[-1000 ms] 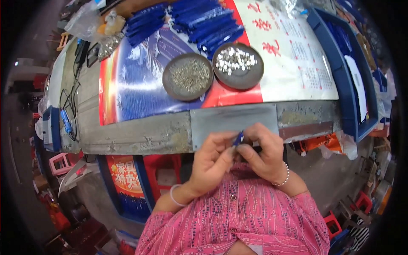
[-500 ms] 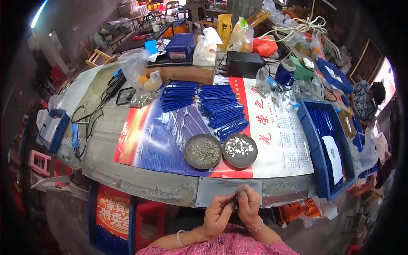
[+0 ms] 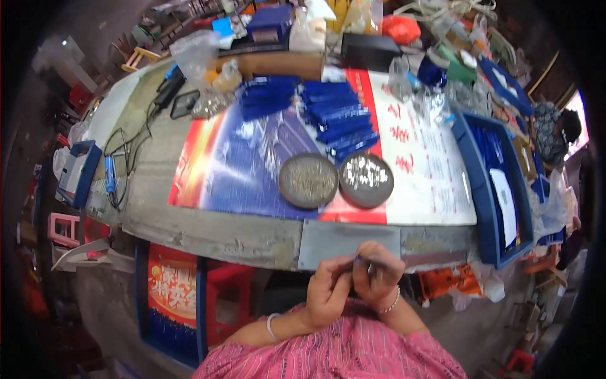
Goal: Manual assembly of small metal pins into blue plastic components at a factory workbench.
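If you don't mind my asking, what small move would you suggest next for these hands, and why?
Perhaps ease the right hand slightly away from the left hand: they meet at the near edge of the grey plate, and their fingers largely hide whatever may be between them.

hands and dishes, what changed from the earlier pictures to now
The camera tilted up, then partly down, shifting the table in view. The blue piece visible at first is now too hidden and blurred to make out clearly. The left hand and right hand remain together; the dishes and blue bundles stayed put.
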The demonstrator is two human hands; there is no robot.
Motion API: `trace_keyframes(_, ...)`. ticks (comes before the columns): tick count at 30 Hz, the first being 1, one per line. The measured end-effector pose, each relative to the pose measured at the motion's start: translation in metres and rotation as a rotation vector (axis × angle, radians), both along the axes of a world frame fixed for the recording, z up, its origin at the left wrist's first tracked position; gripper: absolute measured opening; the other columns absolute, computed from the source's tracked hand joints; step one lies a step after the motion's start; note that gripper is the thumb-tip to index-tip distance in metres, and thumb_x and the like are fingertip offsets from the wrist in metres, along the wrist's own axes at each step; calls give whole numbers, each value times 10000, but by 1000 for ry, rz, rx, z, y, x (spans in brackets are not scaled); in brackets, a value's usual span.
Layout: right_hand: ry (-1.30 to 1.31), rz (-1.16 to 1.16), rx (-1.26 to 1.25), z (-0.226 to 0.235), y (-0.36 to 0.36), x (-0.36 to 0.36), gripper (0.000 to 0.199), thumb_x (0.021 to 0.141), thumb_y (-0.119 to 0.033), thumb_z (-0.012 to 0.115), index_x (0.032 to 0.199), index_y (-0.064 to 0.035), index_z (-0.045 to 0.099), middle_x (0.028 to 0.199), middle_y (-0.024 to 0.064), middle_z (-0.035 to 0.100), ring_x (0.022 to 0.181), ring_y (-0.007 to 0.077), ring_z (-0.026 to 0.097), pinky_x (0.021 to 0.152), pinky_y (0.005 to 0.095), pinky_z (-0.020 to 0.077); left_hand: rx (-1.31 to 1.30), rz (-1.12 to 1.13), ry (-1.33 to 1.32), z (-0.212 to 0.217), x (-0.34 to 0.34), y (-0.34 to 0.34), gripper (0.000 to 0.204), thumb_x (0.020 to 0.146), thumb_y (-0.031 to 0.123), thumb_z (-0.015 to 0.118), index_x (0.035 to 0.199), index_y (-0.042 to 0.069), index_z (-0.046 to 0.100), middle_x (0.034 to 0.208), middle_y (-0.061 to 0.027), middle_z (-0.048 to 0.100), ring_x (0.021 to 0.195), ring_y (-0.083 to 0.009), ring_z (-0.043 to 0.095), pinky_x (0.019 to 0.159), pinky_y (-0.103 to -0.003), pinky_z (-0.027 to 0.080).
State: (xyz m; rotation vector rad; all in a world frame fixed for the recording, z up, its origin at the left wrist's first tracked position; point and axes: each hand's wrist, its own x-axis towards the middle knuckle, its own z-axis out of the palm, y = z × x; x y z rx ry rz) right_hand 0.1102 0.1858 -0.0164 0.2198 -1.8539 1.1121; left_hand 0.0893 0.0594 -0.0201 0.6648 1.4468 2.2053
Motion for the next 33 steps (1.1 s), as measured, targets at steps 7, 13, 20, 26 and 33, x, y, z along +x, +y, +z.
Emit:
trace_keyframes(7, -347, -2, -92, 5, -6, 12, 233, 868, 71, 483, 1058, -18, 382, 803, 102, 501, 643, 162, 484, 573, 305, 426, -4, 22, 33, -9, 4, 1, 279, 936, -25, 451, 1215, -32, 446, 1031, -97, 615, 883, -104, 586, 772, -234, 483)
trace_keyframes(13, -500, 141, -689, -1, 1, 11, 221, 852, -177, 653, 881, -7, 515, 617, 38, 441, 496, 124, 434, 449, 276, 357, 19, -34, -108, -8, 0, 1, 344, 945, -5, 442, 1279, -14, 361, 1046, -79, 555, 785, -70, 505, 710, -195, 418)
trace_keyframes(20, -345, -179, 113, -6, -2, 3, 195, 781, -126, 695, 794, -17, 535, 603, 72, 454, 470, 212, 471, 444, 317, 376, -89, -3, 28, -15, -1, 3, 358, 947, -1, 441, 1289, -36, 343, 1114, -101, 544, 963, -114, 534, 878, -230, 415)
trace_keyframes(26, -595, 98, -425, 2, 0, 11, 163, 795, -114, 667, 829, -20, 538, 658, 84, 517, 501, 262, 480, 475, 359, 402, 76, -65, -45, -18, 0, 2, 304, 940, -35, 417, 1241, -33, 375, 1116, -106, 533, 986, -128, 540, 890, -258, 424)
trace_keyframes(33, -402, -265, 174, -11, -8, 8, 172, 804, -132, 655, 839, -25, 525, 697, 86, 515, 598, 276, 516, 528, 367, 407, -81, 14, 113, -27, 0, -2, 290, 939, -26, 443, 1225, -24, 395, 1131, -119, 541, 1022, -129, 531, 915, -256, 411)
